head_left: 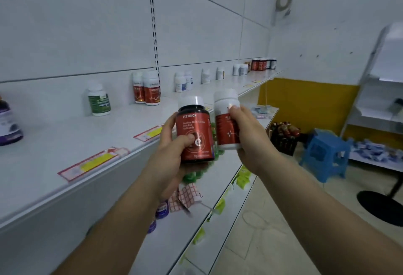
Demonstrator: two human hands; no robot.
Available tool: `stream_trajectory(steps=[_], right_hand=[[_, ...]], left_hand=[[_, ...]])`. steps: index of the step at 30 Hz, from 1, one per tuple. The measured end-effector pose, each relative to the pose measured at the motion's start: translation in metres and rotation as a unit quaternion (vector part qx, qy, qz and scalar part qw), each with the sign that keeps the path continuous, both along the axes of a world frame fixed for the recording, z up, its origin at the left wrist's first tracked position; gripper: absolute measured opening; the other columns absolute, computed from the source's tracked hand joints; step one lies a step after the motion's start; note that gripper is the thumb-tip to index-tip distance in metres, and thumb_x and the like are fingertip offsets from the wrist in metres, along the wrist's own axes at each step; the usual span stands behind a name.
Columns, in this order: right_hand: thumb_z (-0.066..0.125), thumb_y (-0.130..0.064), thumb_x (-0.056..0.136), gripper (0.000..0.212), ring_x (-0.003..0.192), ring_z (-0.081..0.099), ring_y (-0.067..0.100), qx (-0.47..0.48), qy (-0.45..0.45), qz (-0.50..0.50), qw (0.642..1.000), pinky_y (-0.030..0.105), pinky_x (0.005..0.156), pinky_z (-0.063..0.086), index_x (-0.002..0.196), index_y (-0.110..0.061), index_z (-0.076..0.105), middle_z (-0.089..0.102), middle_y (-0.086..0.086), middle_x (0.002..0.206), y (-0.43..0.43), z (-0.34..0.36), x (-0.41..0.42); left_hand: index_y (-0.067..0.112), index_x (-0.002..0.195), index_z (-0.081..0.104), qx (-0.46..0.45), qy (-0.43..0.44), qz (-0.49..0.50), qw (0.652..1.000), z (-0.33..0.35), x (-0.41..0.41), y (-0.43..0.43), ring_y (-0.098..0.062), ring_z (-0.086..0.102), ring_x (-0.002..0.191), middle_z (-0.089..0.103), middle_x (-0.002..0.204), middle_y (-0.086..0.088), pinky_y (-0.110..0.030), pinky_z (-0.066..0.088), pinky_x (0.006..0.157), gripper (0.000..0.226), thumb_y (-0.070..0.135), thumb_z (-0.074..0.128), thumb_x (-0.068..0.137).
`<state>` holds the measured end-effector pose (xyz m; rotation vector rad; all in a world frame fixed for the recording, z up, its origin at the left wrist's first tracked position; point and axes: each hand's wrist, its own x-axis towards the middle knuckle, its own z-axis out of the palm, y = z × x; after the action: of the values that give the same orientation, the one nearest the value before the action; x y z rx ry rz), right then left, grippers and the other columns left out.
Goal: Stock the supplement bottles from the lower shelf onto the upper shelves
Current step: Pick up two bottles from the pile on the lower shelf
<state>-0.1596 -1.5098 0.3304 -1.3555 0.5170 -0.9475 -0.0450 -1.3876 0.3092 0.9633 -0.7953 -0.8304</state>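
Supplement bottles stand spaced along the white upper shelf (54, 143): a purple-labelled bottle (8, 122) at the far left edge, a white bottle with a green label (99, 100), then a close pair of white-capped bottles with red labels (147, 89). In front of the shelf edge, the left hand (172, 154) grips a dark bottle with a red PIETRICK label (195, 135), thumb pressed across the label and fingers wrapped behind; a white cap (190, 101) shows just behind it. Just beside it, the right hand (246, 135) holds a white bottle with a red label (226, 122) upright, fingers curled round its right side. Both held bottles hang in the air above the white lower shelf (174, 242). Farther right, a blue plastic stool (325, 154) stands on the floor.
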Motion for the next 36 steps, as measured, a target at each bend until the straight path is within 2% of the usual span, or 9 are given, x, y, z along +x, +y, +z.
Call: stream_trajectory(steps=[5,10,15,20,24,26,29,32,36], right_hand=[[0.053,-0.043,0.092,0.015,0.090,0.068,0.023,-0.058,0.008,0.058,0.997,0.043,0.078,0.057,0.107,-0.040,0.055,0.067,0.004,0.103,-0.093,0.021,0.054],[0.056,-0.041,0.091,0.026,0.074,0.069,0.004,-0.126,0.015,0.158,0.979,0.019,0.055,0.053,0.115,-0.041,0.047,0.067,-0.009,0.094,-0.167,0.029,0.119],[0.062,-0.039,0.088,0.044,0.088,0.067,0.008,-0.180,0.059,0.273,0.943,0.026,0.071,0.051,0.127,-0.033,0.044,0.065,-0.006,0.107,-0.215,0.033,0.196],[0.069,-0.023,0.085,0.054,0.099,0.060,0.015,-0.201,0.112,0.352,0.907,0.040,0.092,0.049,0.132,-0.027,0.043,0.060,-0.003,0.109,-0.242,0.028,0.261],[0.069,-0.021,0.084,0.058,0.091,0.060,0.009,-0.242,0.129,0.358,0.893,0.029,0.070,0.050,0.134,-0.025,0.040,0.060,-0.003,0.109,-0.253,0.034,0.289],[0.070,-0.019,0.083,0.056,0.098,0.061,0.017,-0.242,0.129,0.359,0.892,0.038,0.080,0.054,0.131,-0.023,0.041,0.061,0.001,0.114,-0.256,0.033,0.298],[0.073,-0.014,0.080,0.061,0.108,0.059,0.023,-0.292,0.134,0.368,0.873,0.047,0.096,0.048,0.132,-0.019,0.041,0.060,0.004,0.121,-0.254,0.032,0.307],[0.073,-0.015,0.079,0.061,0.110,0.058,0.024,-0.328,0.141,0.362,0.861,0.046,0.098,0.046,0.132,-0.016,0.041,0.060,0.006,0.122,-0.254,0.034,0.315],[0.070,-0.023,0.083,0.066,0.113,0.055,0.027,-0.355,0.158,0.365,0.846,0.039,0.094,0.046,0.136,-0.014,0.033,0.055,0.009,0.129,-0.261,0.036,0.316]], left_hand=[[0.049,0.127,0.041,-0.041,-0.019,0.119,0.992,0.026,0.028,-0.064,-0.022,0.070,0.084,0.059,0.113,-0.003,-0.043,0.056,0.064,0.057,0.007,0.051,0.090],[0.046,0.133,0.037,-0.029,-0.080,0.268,0.960,0.042,0.059,-0.100,-0.018,0.071,0.082,0.063,0.109,0.002,-0.041,0.057,0.066,0.064,0.006,0.053,0.085],[0.024,0.114,0.055,0.048,-0.052,0.390,0.918,0.051,0.076,-0.128,-0.021,0.069,0.088,0.070,0.100,-0.003,-0.044,0.057,0.075,0.032,0.014,0.059,0.084],[0.028,0.117,0.051,0.049,-0.069,0.473,0.877,0.057,0.090,-0.145,-0.014,0.068,0.089,0.068,0.103,0.003,-0.037,0.055,0.078,0.047,0.008,0.065,0.078],[0.037,0.110,0.055,0.106,-0.127,0.491,0.855,0.058,0.103,-0.149,-0.006,0.067,0.085,0.069,0.097,0.012,-0.029,0.051,0.077,0.047,0.012,0.072,0.074],[0.032,0.118,0.054,0.130,-0.124,0.480,0.859,0.056,0.106,-0.156,-0.009,0.066,0.092,0.067,0.105,0.008,-0.029,0.051,0.076,0.052,0.011,0.073,0.074],[0.026,0.122,0.054,0.153,-0.121,0.474,0.859,0.055,0.106,-0.169,-0.011,0.064,0.095,0.066,0.107,0.006,-0.030,0.053,0.078,0.054,0.009,0.073,0.075],[0.024,0.125,0.051,0.168,-0.114,0.482,0.852,0.058,0.104,-0.183,-0.016,0.062,0.100,0.065,0.112,0.004,-0.038,0.052,0.085,0.055,0.009,0.072,0.077],[0.028,0.122,0.048,0.162,-0.113,0.513,0.835,0.063,0.095,-0.205,-0.009,0.061,0.093,0.062,0.107,0.009,-0.031,0.051,0.069,0.052,0.010,0.071,0.079]])
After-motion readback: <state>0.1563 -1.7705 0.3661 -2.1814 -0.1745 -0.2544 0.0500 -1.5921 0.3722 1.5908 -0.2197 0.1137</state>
